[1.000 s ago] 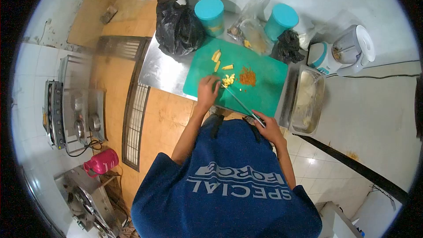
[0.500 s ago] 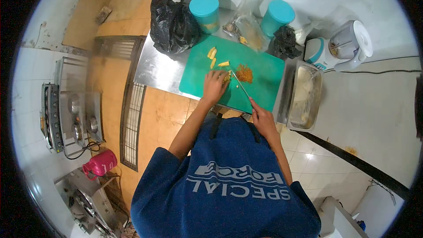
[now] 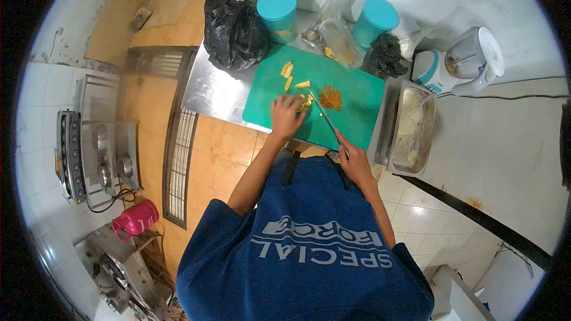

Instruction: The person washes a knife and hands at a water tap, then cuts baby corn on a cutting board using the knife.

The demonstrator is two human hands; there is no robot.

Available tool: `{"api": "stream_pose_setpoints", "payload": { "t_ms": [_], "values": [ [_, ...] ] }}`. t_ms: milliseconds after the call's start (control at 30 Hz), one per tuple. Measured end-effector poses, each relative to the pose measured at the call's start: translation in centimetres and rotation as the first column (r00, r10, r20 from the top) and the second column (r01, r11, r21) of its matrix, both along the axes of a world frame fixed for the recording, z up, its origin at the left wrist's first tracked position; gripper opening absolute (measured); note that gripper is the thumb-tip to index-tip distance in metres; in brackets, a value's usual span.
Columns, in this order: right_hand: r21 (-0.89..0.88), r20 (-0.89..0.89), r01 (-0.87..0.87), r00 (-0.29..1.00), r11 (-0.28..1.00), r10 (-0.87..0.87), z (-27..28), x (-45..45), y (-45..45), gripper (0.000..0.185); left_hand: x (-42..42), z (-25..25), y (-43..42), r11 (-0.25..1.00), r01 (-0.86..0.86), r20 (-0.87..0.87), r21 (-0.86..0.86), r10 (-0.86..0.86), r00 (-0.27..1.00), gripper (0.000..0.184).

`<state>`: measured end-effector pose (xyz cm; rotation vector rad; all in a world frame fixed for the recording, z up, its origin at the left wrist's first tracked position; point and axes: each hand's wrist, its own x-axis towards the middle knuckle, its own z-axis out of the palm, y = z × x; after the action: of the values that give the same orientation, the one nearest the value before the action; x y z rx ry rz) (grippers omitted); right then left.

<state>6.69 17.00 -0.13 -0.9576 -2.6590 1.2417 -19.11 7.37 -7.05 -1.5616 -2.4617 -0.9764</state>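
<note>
My left hand (image 3: 288,117) is over the green cutting board (image 3: 354,128), fingers bent and thumb curled in around small yellow pieces (image 3: 306,104), partly hidden by the fingers. In my right hand (image 3: 355,159) is the handle of a knife (image 3: 326,115); its blade slants up and left across the board, its tip close beside those pieces. Farther back on the board lie several yellow strips (image 3: 288,70), with one more strip (image 3: 303,84) near the knife tip. A heap of finely chopped orange-brown bits (image 3: 331,98) sits right of the blade.
A black plastic bag (image 3: 235,35), two turquoise-lidded tubs (image 3: 278,15) and a clear bag (image 3: 339,41) line the back of the steel table (image 3: 214,92). Right of the board are a metal pan (image 3: 410,128) and a blender (image 3: 455,62). A pink gas cylinder (image 3: 137,219) stands at the left.
My left hand has shifted slightly left, and more of the yellow pieces beside its fingers show. The knife has moved very little.
</note>
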Motion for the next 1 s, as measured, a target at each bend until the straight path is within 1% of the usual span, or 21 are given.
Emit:
{"api": "stream_pose_setpoints", "payload": {
  "t_ms": [33, 67, 100, 133, 167, 200, 233, 300, 333, 400, 433, 500, 533, 600, 633, 700, 767, 800, 867, 933, 1000],
  "values": [
    [0.032, -0.058, 0.005, 0.998, 0.999, -0.003, -0.3, 0.0, 0.0, 0.057, 0.1, 0.2, 0.1, 1.0, 0.0, 0.0, 0.0, 0.0, 1.0, 0.032],
    [0.032, -0.057, 0.006, 0.998, 0.999, -0.004, -0.5, 0.1, 0.0, 0.057, 0.3, 0.4, 0.2, 1.0, -0.016, 0.061, 0.001, 0.016, 0.998, 0.033],
    [0.098, -0.058, -0.006, 0.998, 0.995, 0.012, -0.4, 0.1, -0.1, 0.057, 0.4, 0.8, 0.3, 1.0, -0.031, 0.121, 0.002, 0.031, 0.992, 0.033],
    [0.163, -0.058, -0.017, 0.998, 0.986, 0.027, -0.4, 0.0, -0.1, 0.057, 0.4, 1.2, 0.2, 1.0, -0.029, 0.121, 0.002, 0.028, 0.992, 0.033],
    [0.164, -0.058, -0.013, 0.998, 0.986, 0.023, -0.3, 0.0, -0.1, 0.057, 0.6, 1.6, 0.0, 0.999, -0.017, 0.074, 0.03, 0.015, 0.997, 0.038],
    [0.198, -0.01, -0.016, 1.0, 0.98, 0.018, -0.1, 0.0, -0.1, 0.057, 0.7, 2.0, -0.2, 0.998, -0.005, 0.027, 0.058, 0.003, 1.0, 0.043],
    [0.231, 0.039, -0.022, 0.999, 0.973, 0.013, 0.1, 0.0, -0.1, 0.058, 0.9, 2.4, -0.4, 0.998, -0.003, 0.027, 0.058, 0.002, 1.0, 0.043],
    [0.254, 0.034, -0.011, 0.999, 0.967, 0.003, 0.3, 0.0, -0.1, 0.058, 1.3, 2.9, -0.9, 0.994, 0.112, -0.125, 0.004, -0.11, 0.986, 0.052],
    [0.276, 0.029, -0.002, 1.0, 0.961, -0.006, 0.3, 0.1, -0.1, 0.059, 1.3, 2.5, -1.0, 0.994, 0.111, -0.124, 0.004, -0.11, 0.986, 0.052],
    [0.285, 0.009, 0.007, 1.0, 0.958, -0.01, 0.2, 0.1, 0.0, 0.059, 1.4, 1.9, -1.2, 0.972, 0.236, -0.116, -0.019, -0.236, 0.965, 0.054],
    [0.295, -0.01, 0.017, 1.0, 0.955, -0.015, 0.1, 0.2, 0.1, 0.06, 1.5, 1.8, -1.2, 0.972, 0.236, -0.116, -0.019, -0.236, 0.965, 0.054],
    [0.292, -0.001, 0.02, 1.0, 0.956, -0.021, 0.2, 0.5, 0.2, 0.06, 1.6, 1.7, -1.3, 0.982, 0.176, -0.117, -0.067, -0.182, 0.976, 0.048],
    [0.289, 0.007, 0.023, 1.0, 0.957, -0.026, 0.3, 0.5, 0.2, 0.06, 1.5, 1.5, -1.3, 0.982, 0.177, -0.116, -0.066, -0.183, 0.976, 0.048],
    [0.275, 0.02, 0.044, 0.998, 0.96, -0.052, 0.3, 0.6, 0.1, 0.06, 1.0, 1.4, -1.3, 0.996, 0.017, -0.172, -0.09, -0.032, 0.985, 0.052],
    [0.262, 0.033, 0.067, 0.996, 0.963, -0.078, 0.2, 0.8, 0.0, 0.06, 0.9, 1.3, -1.3, 0.996, 0.023, -0.17, -0.089, -0.038, 0.985, 0.052],
    [0.242, 0.028, 0.104, 0.993, 0.965, -0.115, 0.1, 1.0, 0.0, 0.059, 0.5, 1.3, -1.5, 0.983, -0.16, 0.071, -0.089, 0.167, 0.983, 0.053],
    [0.219, 0.023, 0.139, 0.989, 0.966, -0.148, 0.0, 1.1, 0.1, 0.059, 0.5, 1.5, -1.7, 0.979, -0.163, 0.072, -0.119, 0.173, 0.982, 0.05],
    [0.193, -0.01, 0.178, 0.984, 0.965, -0.179, 0.1, 1.2, 0.1, 0.057, 0.5, 1.5, -1.9, 0.975, -0.165, 0.074, -0.148, 0.177, 0.981, 0.048],
    [0.163, -0.04, 0.214, 0.977, 0.963, -0.21, 0.4, 1.1, 0.2, 0.055, 0.5, 1.0, -1.9, 0.978, -0.149, 0.075, -0.144, 0.161, 0.984, 0.045],
    [0.073, -0.031, 0.261, 0.965, 0.963, -0.26, 0.3, 1.3, 0.3, 0.053, 0.5, 0.3, -2.0, 0.981, -0.133, 0.076, -0.14, 0.145, 0.987, 0.042],
    [0.059, -0.045, 0.245, 0.969, 0.968, -0.242, 0.2, 1.6, 0.4, 0.052, 0.4, 0.0, -2.0, 0.981, -0.134, 0.013, -0.137, 0.137, 0.99, 0.039]
  ]
}}
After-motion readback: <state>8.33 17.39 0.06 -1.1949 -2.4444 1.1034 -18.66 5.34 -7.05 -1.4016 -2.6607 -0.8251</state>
